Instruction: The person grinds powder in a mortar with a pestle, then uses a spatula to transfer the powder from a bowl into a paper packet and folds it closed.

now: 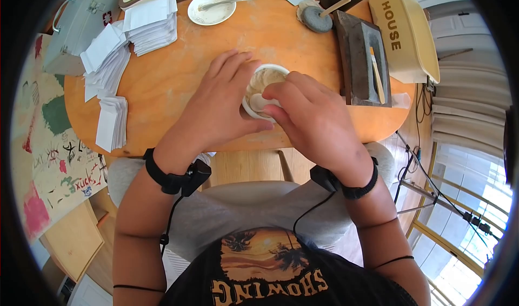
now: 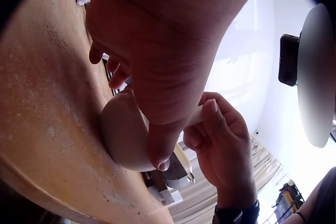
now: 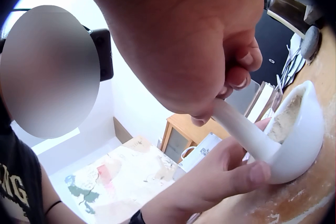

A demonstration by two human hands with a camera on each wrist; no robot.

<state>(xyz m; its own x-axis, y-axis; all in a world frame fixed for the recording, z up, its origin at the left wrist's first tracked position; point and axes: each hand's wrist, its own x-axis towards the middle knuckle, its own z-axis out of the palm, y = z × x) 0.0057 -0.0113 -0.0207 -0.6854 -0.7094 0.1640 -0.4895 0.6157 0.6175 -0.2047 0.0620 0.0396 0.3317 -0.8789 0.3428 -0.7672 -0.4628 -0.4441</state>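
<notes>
A white mortar (image 3: 307,140) with a pouring lip stands at the near part of the wooden table, tipped somewhat in the right wrist view. Pale beige powder (image 1: 266,79) lines its inside. My left hand (image 1: 216,100) holds the mortar from the left, thumb along the near side and fingers round the far side. In my right hand (image 1: 319,116) is a white pestle (image 3: 244,129), gripped by its upper handle. The pestle slants down into the mortar, its rounded head (image 1: 258,101) in the powder.
Stacks of folded white paper (image 1: 151,24) lie left, by a grey metal case (image 1: 81,19). A white dish (image 1: 212,16) with a spoon sits at the back. At right are a dark slab (image 1: 351,62) with a brush (image 1: 377,73), a round grey stone (image 1: 316,19) and a cream HOUSE box (image 1: 405,35).
</notes>
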